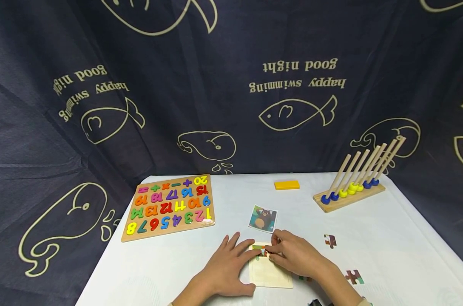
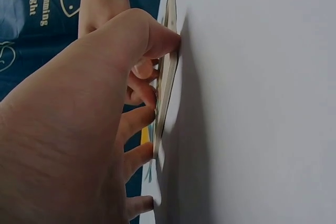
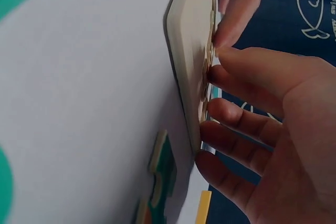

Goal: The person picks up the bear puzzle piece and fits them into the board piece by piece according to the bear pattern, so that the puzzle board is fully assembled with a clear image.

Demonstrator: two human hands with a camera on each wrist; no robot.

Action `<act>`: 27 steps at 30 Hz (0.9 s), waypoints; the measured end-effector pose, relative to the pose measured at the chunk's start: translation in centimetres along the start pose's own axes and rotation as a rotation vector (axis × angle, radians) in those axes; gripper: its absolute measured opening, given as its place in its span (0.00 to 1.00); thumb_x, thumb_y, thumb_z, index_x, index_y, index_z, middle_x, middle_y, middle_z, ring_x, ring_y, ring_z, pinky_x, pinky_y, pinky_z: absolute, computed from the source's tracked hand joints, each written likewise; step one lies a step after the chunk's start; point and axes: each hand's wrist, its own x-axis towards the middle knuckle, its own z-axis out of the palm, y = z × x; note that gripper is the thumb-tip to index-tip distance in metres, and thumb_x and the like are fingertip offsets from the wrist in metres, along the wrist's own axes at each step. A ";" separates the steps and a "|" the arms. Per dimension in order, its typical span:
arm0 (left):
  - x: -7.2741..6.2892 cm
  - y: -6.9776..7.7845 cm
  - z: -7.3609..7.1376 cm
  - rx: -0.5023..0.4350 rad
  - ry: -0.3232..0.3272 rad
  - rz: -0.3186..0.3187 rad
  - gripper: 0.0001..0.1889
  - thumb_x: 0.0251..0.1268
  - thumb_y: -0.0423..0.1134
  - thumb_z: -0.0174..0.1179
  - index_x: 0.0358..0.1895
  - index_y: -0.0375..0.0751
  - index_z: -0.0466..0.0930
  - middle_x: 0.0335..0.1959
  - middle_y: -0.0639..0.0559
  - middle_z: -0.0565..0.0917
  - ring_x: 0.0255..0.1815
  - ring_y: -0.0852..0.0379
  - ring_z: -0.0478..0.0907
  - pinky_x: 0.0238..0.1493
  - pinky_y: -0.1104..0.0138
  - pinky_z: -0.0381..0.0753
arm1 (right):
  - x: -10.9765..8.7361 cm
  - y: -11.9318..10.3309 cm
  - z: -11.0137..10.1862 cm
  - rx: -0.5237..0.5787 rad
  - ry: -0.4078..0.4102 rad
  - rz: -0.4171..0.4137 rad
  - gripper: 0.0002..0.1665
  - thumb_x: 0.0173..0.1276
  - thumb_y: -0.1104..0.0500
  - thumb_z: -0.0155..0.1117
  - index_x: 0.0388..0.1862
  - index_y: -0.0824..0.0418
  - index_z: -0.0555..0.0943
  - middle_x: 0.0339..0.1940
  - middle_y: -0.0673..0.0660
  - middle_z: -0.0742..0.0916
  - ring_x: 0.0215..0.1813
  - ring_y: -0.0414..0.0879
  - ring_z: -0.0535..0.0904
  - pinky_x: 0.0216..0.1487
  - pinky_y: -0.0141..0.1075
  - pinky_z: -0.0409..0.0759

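The flat, pale wooden puzzle tray (image 1: 270, 276) had a thin rim, and most of its cream-coloured floor was bare. Along its far end sat small printed jigsaw pieces (image 1: 259, 247), with bits of green, orange and white showing between the fingertips. The tray lay on the white table (image 1: 170, 263), right between the two hands. A square card with a brown bear on it (image 1: 262, 219) was just past the tray's far end, and a brown and green jigsaw piece (image 1: 355, 277) lay out to the right.

The left hand (image 1: 229, 265) was spread wide. Its thumb touched the tray's edge at the near left side, and its pointer finger reached in to the jigsaw pieces. The right hand (image 1: 298, 255) had bent fingers. Its thumb and pointer finger pinched at one of the jigsaw pieces, while its other fingers touched the tray's edge.
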 end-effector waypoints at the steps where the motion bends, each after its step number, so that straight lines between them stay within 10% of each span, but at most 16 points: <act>1: 0.0 0.0 0.0 0.005 -0.003 -0.003 0.43 0.49 0.73 0.54 0.72 0.67 0.59 0.74 0.59 0.58 0.74 0.38 0.49 0.66 0.39 0.51 | 0.0 0.0 0.0 0.003 -0.001 0.001 0.16 0.66 0.48 0.66 0.49 0.52 0.87 0.37 0.40 0.73 0.32 0.33 0.64 0.29 0.27 0.69; 27: 0.2 0.3 0.0 -0.034 -0.007 -0.042 0.43 0.49 0.80 0.48 0.69 0.66 0.65 0.72 0.59 0.61 0.73 0.38 0.50 0.67 0.39 0.50 | -3.9 5.4 -4.7 0.167 0.075 0.309 0.20 0.61 0.58 0.71 0.52 0.59 0.84 0.43 0.47 0.82 0.38 0.40 0.76 0.37 0.35 0.78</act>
